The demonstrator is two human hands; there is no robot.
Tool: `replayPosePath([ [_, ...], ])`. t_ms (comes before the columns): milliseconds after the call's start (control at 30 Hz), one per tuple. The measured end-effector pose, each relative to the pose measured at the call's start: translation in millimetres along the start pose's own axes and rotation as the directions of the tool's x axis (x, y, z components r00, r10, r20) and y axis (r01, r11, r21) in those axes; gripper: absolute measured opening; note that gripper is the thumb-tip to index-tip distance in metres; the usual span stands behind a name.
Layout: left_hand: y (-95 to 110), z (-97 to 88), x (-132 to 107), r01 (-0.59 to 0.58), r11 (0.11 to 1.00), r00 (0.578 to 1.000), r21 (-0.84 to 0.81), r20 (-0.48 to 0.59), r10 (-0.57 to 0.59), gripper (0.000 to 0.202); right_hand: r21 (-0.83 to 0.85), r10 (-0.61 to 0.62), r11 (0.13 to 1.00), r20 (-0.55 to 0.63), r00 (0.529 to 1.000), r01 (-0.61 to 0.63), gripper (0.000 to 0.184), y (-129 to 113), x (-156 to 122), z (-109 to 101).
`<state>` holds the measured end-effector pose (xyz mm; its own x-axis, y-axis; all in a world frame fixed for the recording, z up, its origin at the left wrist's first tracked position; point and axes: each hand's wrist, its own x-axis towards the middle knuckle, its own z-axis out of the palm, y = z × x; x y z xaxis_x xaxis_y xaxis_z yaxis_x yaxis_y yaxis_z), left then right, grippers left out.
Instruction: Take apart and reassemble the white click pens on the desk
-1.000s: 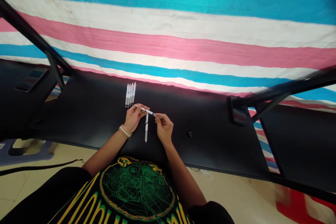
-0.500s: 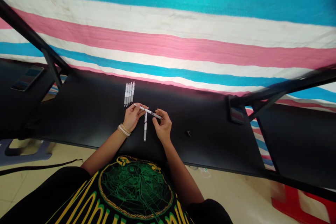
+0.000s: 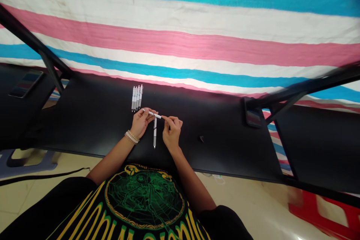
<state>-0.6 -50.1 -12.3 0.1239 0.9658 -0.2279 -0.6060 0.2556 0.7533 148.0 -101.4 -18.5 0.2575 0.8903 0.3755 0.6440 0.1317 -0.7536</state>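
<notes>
My left hand (image 3: 142, 123), with a beaded bracelet at the wrist, pinches the back end of a white pen (image 3: 153, 114) held just above the black table (image 3: 92, 120). My right hand (image 3: 171, 132) has its fingers closed on the same pen's tip end. Between the two hands a second white pen (image 3: 154, 133) lies on the table, pointing toward me. A row of several white pens (image 3: 136, 98) lies side by side just beyond my left hand.
A small dark object (image 3: 201, 139) lies on the table right of my hands. Black frame bars (image 3: 33, 41) slant at the left and right. A striped pink, white and blue cloth (image 3: 180, 45) hangs behind. A red stool (image 3: 323, 213) stands on the floor at the right.
My right hand has slid left along the held pen, so less of the tip shows. The view has drifted slightly. The pens on the table have not moved.
</notes>
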Motion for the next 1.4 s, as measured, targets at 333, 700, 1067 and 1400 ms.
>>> replayPosePath([
  [333,1.3,0.1,1.2,-0.011,0.998,0.997,-0.056,-0.071,0.007,0.027,0.016,0.170,0.985,-0.181,0.969,-0.170,0.032,-3.2,-0.8,-4.0],
  [700,-1.9,-1.4,1.3,0.001,1.000,0.999,-0.009,-0.045,-0.002,0.030,-0.071,0.015,0.997,-0.063,0.998,-0.020,0.030,-2.3,-2.5,1.2],
  [1067,-3.9,-1.0,1.9,-0.009,0.999,1.000,0.051,-0.029,0.010,0.033,0.128,-0.114,0.984,-0.077,0.990,0.124,0.023,-5.7,-5.0,3.5],
  [1400,-1.7,-0.6,2.7,-0.007,0.999,1.000,0.046,-0.023,0.008,0.033,0.187,0.014,0.982,-0.063,0.998,-0.002,0.012,-1.8,-4.3,1.0],
])
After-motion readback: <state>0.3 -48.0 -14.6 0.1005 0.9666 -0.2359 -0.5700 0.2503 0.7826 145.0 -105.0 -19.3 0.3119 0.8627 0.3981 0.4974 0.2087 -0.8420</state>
